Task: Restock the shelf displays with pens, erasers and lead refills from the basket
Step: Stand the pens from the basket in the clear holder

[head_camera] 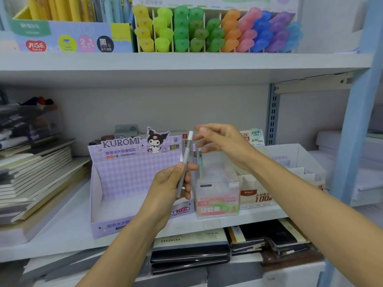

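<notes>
My left hand (175, 183) grips a slim grey pen with a white cap (185, 162), held almost upright in front of the shelf. My right hand (222, 141) hovers with fingers spread above a clear acrylic pen box (217, 195) labelled "Fruit Soda", holding nothing. Two pens, a purple pen (194, 154) and a green pen (200, 160), stand in that box just below my right fingertips. Left of it stands an empty purple Kuromi display box (124, 175). The basket is not in view.
A white lead-refill carton (257, 195) and a white open box (298, 158) stand right of the clear box. Stacked notebooks (35, 172) fill the shelf's left side. Highlighters (207, 32) line the upper shelf. A blue shelf post (352, 131) rises at right. Dark notebooks (190, 253) lie below.
</notes>
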The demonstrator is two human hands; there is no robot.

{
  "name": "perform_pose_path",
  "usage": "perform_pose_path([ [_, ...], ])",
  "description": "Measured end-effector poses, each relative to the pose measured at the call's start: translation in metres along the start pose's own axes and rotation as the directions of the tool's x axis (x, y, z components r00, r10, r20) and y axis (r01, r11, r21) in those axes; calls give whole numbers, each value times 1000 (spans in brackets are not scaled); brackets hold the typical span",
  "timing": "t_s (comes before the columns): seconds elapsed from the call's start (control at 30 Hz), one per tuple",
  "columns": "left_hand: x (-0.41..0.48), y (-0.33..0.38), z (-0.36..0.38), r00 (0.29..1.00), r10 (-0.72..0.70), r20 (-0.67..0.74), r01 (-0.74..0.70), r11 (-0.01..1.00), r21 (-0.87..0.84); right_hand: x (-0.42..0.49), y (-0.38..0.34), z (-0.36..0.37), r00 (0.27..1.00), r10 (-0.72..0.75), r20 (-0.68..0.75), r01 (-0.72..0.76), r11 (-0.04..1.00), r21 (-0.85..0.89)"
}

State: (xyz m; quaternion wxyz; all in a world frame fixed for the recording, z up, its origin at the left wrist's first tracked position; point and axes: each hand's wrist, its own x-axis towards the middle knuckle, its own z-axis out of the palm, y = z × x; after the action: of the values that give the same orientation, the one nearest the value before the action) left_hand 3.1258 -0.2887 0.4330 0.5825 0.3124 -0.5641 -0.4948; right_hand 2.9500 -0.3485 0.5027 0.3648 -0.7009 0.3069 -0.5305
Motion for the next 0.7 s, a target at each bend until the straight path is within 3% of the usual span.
perform_pose_path([
  [0.1,-2,1,7,999,-12,40,12,1000,3,-7,-5,10,996,1,94,-9,997,76],
  [0.27,-7,5,9,997,78,3,-78,991,105,-12,-12,9,1000,20,-17,-18,994,111],
  [0.4,-8,6,10,993,113,-16,-110,985,131,-18,-15,2,998,30,53,-40,983,182],
  [0.53,-11,5,17,990,138,-17,-133,973,191,-22,-16,-3,999,21,28,-26,982,185],
  [0.6,-12,1,16,966,250,-72,-204,901,383,-22,-18,-8,1000,-5,-10,7,987,158],
  [0.7,-14,-4,10,876,480,34,-357,601,715,-17,-23,-23,987,-63,-147,76,993,87],
])
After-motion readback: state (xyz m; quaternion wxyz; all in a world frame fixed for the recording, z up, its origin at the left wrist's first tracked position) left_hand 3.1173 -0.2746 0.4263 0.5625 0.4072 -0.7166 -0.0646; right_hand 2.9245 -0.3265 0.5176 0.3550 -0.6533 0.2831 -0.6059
